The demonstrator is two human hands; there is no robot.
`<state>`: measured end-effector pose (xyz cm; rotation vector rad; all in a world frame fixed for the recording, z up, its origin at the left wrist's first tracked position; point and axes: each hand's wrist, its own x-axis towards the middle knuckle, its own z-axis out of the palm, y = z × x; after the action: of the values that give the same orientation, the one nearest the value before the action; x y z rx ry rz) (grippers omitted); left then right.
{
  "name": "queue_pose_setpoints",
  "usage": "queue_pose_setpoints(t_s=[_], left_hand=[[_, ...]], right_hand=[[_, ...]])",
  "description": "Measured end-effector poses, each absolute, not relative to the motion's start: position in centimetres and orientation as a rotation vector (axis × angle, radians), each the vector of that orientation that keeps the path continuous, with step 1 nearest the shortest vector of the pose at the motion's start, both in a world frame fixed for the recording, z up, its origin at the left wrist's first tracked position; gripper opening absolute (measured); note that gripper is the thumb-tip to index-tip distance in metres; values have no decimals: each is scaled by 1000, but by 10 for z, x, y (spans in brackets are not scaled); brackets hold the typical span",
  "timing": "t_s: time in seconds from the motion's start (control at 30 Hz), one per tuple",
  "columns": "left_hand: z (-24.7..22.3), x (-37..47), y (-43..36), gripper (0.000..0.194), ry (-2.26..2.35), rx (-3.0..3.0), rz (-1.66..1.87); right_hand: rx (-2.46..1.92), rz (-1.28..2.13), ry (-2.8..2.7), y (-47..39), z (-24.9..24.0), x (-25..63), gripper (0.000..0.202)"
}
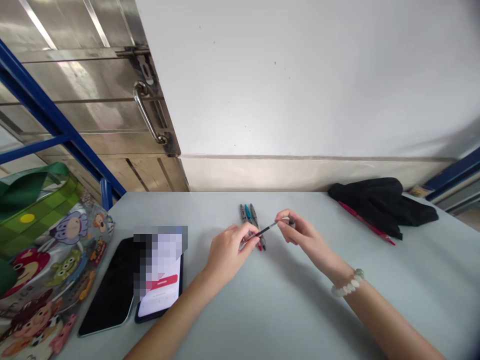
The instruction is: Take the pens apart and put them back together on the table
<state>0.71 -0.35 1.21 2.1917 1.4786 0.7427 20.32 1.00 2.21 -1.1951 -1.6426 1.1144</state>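
Observation:
A slim pen point(268, 229), dark with a clear-looking stretch, slants up to the right between my two hands above the table. My left hand point(230, 250) pinches its lower left end between thumb and fingers. The fingertips of my right hand point(298, 232) close on its upper right end. A small grey piece point(291, 221) shows among the right fingers; I cannot tell what it is. Just beyond and beneath my hands, several pens lie side by side, among them a teal-topped pen point(248, 211) and a grey-topped pen point(254, 214). My left hand partly hides them.
Two phones, a black one point(112, 290) and one with a lit screen point(159, 300), lie at the left beside a cartoon-print bag point(56, 265). A black cloth item point(369, 200) and a red pen point(367, 223) rest at the right on the grey table point(240, 320).

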Motion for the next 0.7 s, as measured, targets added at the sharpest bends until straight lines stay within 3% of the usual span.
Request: queue_pose_setpoints(t_s=[0.33,0.7], left_hand=[[13,5,-3,17,1437,2249,758],[11,0,2,20,1462,2315,838]], right_hand=[[-1251,812,-1798,10,16,201,18],[-1295,903,-1779,11,22,204,20]])
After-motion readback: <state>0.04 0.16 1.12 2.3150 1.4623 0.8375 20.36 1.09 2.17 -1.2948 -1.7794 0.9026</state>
